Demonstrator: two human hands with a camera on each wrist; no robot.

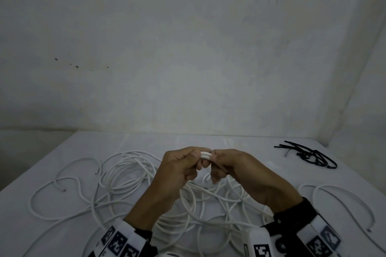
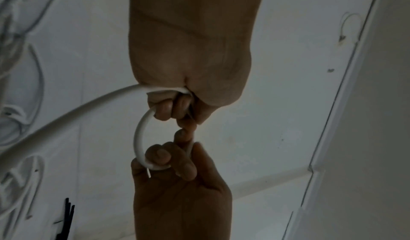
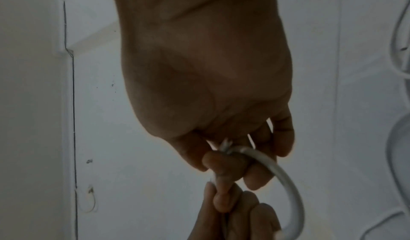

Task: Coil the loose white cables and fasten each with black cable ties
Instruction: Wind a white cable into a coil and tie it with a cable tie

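Both hands are raised above the table and meet at a white cable (image 1: 205, 155), doubled side by side between them. My left hand (image 1: 189, 160) pinches it with thumb and curled fingers; my right hand (image 1: 218, 162) grips it from the other side. In the left wrist view the cable (image 2: 138, 138) bends in a small loop from left hand (image 2: 177, 110) to right hand (image 2: 175, 158). The right wrist view shows the cable's frayed end (image 3: 226, 146) inside the right hand (image 3: 239, 158). Loose white cables (image 1: 125, 175) sprawl below. Black cable ties (image 1: 309, 154) lie far right.
The white table (image 1: 52, 165) meets a pale wall (image 1: 188, 58) at the back and another on the right. One more white cable (image 1: 342, 200) loops at the right front, near my right wrist. Marker-covered wrist bands sit at the picture's bottom edge.
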